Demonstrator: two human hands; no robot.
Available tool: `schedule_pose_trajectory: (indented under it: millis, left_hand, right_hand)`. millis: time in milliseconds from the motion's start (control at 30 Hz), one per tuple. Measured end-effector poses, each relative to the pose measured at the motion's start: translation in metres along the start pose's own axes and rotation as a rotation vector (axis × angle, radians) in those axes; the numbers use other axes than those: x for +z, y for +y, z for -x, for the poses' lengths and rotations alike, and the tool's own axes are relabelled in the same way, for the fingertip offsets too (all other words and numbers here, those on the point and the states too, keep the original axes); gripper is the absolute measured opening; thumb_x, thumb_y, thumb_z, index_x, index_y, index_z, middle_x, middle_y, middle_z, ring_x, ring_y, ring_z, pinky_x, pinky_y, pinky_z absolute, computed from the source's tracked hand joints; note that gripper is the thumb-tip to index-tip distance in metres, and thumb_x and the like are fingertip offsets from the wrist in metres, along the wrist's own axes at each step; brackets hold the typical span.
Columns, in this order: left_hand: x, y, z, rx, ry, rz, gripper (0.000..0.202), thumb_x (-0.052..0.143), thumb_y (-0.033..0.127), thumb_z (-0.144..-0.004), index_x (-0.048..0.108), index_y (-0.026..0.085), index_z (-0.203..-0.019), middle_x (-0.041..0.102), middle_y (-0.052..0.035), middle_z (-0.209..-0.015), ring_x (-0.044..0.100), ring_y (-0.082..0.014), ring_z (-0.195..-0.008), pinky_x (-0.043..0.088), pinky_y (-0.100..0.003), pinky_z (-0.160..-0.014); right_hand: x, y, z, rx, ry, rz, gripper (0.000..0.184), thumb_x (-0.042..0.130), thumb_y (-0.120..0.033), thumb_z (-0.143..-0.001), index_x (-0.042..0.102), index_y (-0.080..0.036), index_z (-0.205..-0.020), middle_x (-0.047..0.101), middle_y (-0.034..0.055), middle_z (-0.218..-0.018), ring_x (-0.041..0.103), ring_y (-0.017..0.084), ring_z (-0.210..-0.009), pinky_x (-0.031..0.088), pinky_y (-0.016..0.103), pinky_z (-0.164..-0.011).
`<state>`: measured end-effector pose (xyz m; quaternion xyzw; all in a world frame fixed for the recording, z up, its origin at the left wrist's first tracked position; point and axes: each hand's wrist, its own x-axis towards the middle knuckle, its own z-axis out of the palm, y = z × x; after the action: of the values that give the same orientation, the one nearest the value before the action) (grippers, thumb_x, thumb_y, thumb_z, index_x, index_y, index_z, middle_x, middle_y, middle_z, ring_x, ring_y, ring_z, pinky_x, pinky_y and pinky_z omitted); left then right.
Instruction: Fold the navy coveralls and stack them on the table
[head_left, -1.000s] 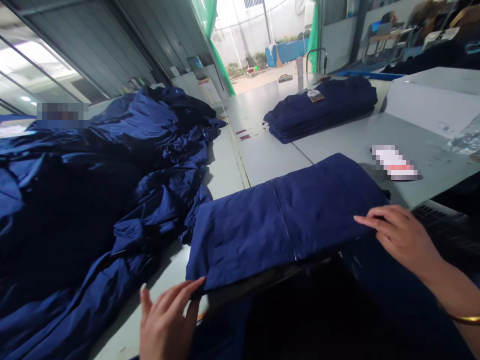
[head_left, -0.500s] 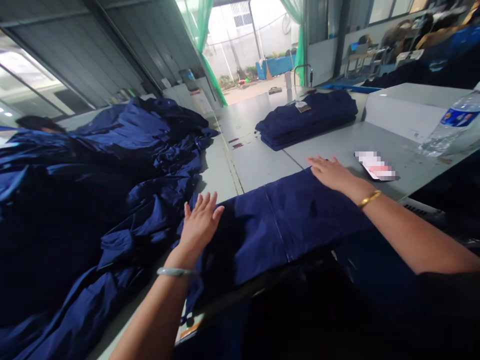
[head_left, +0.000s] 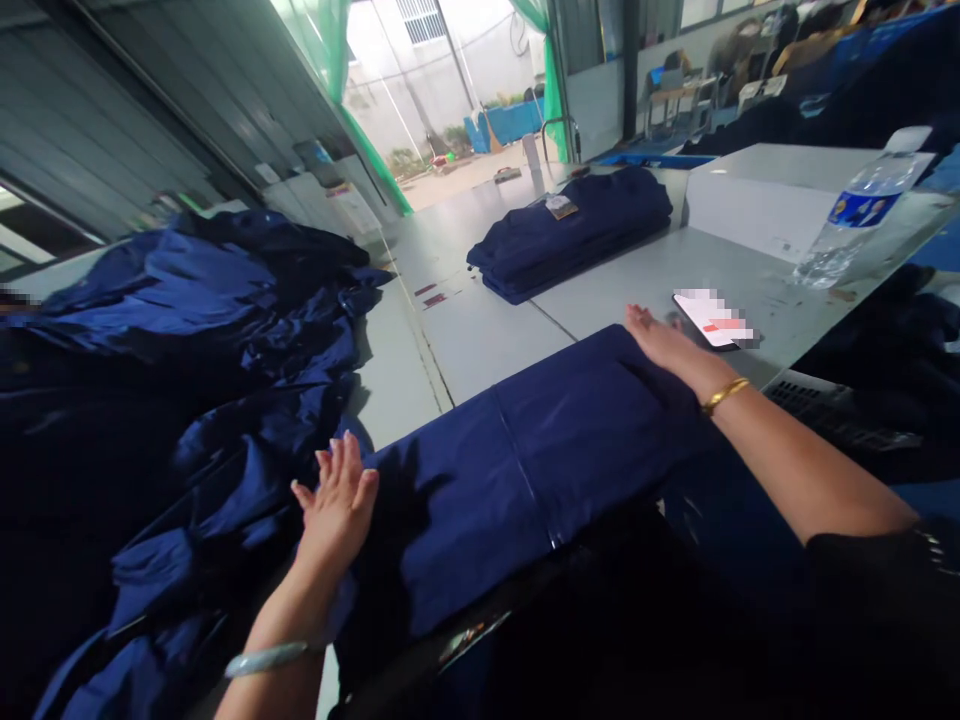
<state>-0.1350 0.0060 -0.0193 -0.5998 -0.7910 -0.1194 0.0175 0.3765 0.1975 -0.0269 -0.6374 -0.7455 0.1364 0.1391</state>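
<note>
A folded navy work garment (head_left: 517, 480) lies flat on the grey table (head_left: 480, 340), with a seam running across its middle. My right hand (head_left: 671, 352) rests palm down on its far corner, fingers together and holding nothing. My left hand (head_left: 337, 505) stands at the garment's near left end, fingers spread, beside the fabric and holding nothing. To its left lies a large crumpled heap of navy garments (head_left: 225, 320). The table under the heap is hidden.
A folded navy stack (head_left: 570, 235) with a paper tag sits farther along the table. Beyond my right hand lie a phone (head_left: 712, 318) with a blurred screen, a white box (head_left: 757, 200) and a plastic water bottle (head_left: 855, 210). Dark fabric fills the space below the table edge.
My left hand has moved from the garment's top to its left end, and my right hand now rests on the far corner. The whole view has swung, shifting the table leftward.
</note>
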Motion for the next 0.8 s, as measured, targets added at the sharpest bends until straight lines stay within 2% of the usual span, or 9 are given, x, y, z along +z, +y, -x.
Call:
schedule_pose_trajectory:
  millis: [100, 167, 233, 300, 367, 433, 567, 667, 800]
  left_hand:
    - [-0.005, -0.001, 0.055, 0.167, 0.073, -0.057, 0.075, 0.032, 0.050, -0.113, 0.024, 0.021, -0.182, 0.030, -0.0183, -0.186, 0.019, -0.0388, -0.175, 0.016, -0.073, -0.138]
    - [0.002, 0.005, 0.102, 0.241, 0.065, -0.104, 0.079, 0.041, 0.054, -0.112, 0.023, 0.023, -0.183, 0.031, -0.0191, -0.185, 0.021, -0.0399, -0.174, 0.018, -0.072, -0.138]
    - [0.015, 0.016, 0.143, 0.279, 0.015, -0.133, 0.089, 0.050, 0.063, -0.109, 0.023, 0.020, -0.182, 0.034, -0.0235, -0.183, 0.026, -0.0427, -0.173, 0.024, -0.071, -0.137]
    - [0.029, 0.027, 0.166, 0.282, -0.025, -0.139, 0.094, 0.049, 0.070, -0.108, 0.022, 0.019, -0.182, 0.037, -0.0248, -0.182, 0.031, -0.0423, -0.171, 0.028, -0.068, -0.137]
    - [0.038, 0.031, 0.173, 0.263, -0.028, -0.135, 0.099, 0.047, 0.077, -0.107, 0.021, 0.019, -0.183, 0.035, -0.0253, -0.182, 0.029, -0.0426, -0.172, 0.027, -0.068, -0.137]
    - [0.037, 0.032, 0.174, 0.251, -0.017, -0.114, 0.104, 0.046, 0.082, -0.105, 0.018, 0.019, -0.183, 0.032, -0.0258, -0.183, 0.025, -0.0433, -0.173, 0.026, -0.069, -0.137]
    - [0.017, 0.033, 0.188, 0.292, -0.004, -0.028, 0.110, 0.062, 0.079, -0.100, 0.019, 0.022, -0.183, 0.037, -0.0243, -0.182, 0.028, -0.0431, -0.172, 0.026, -0.070, -0.139]
    - [0.008, 0.032, 0.199, 0.332, 0.003, 0.059, 0.085, 0.075, 0.056, -0.101, 0.043, 0.029, -0.174, 0.056, -0.0171, -0.171, 0.048, -0.0377, -0.163, 0.036, -0.065, -0.138]
    - [0.008, 0.028, 0.186, 0.336, -0.026, 0.093, 0.057, 0.079, 0.042, -0.098, 0.069, 0.028, -0.152, 0.071, -0.0141, -0.155, 0.066, -0.0364, -0.147, 0.048, -0.063, -0.131]
  right_hand:
    - [-0.011, 0.000, 0.052, -0.165, 0.027, -0.056, 0.068, 0.015, -0.058, -0.117, 0.036, -0.039, -0.179, 0.029, 0.0003, -0.188, 0.024, 0.033, -0.174, 0.014, 0.072, -0.139]
    - [-0.003, 0.002, 0.096, -0.326, 0.008, -0.046, 0.062, 0.022, -0.064, -0.116, 0.036, -0.051, -0.176, 0.033, -0.0073, -0.186, 0.028, 0.032, -0.173, 0.014, 0.069, -0.140]
    - [0.017, 0.010, 0.132, -0.442, 0.048, -0.030, 0.065, 0.026, -0.070, -0.114, 0.034, -0.052, -0.177, 0.039, -0.0032, -0.183, 0.036, 0.036, -0.169, 0.016, 0.074, -0.139]
    - [0.045, 0.026, 0.150, -0.505, 0.179, -0.037, 0.068, 0.031, -0.073, -0.112, 0.031, -0.053, -0.177, 0.052, 0.0042, -0.176, 0.050, 0.043, -0.160, 0.020, 0.083, -0.134]
    - [0.068, 0.040, 0.151, -0.525, 0.232, -0.051, 0.067, 0.034, -0.072, -0.111, 0.029, -0.058, -0.176, 0.057, 0.0062, -0.172, 0.054, 0.047, -0.155, 0.025, 0.086, -0.131]
    - [0.079, 0.051, 0.144, -0.521, 0.238, -0.090, 0.066, 0.039, -0.073, -0.107, 0.032, -0.063, -0.173, 0.061, 0.0058, -0.168, 0.056, 0.050, -0.152, 0.029, 0.086, -0.128]
    - [0.067, 0.065, 0.145, -0.537, 0.181, -0.226, 0.066, 0.050, -0.081, -0.096, 0.045, -0.073, -0.161, 0.065, -0.0003, -0.164, 0.049, 0.045, -0.159, 0.040, 0.075, -0.125]
    - [0.055, 0.071, 0.159, -0.628, 0.107, -0.250, 0.058, 0.056, -0.084, -0.093, 0.057, -0.075, -0.150, 0.069, -0.0005, -0.159, 0.053, 0.041, -0.156, 0.039, 0.065, -0.131]
    - [0.051, 0.065, 0.157, -0.690, 0.004, -0.181, 0.049, 0.057, -0.076, -0.103, 0.071, -0.057, -0.145, 0.074, 0.0050, -0.153, 0.072, 0.040, -0.137, 0.038, 0.073, -0.132]
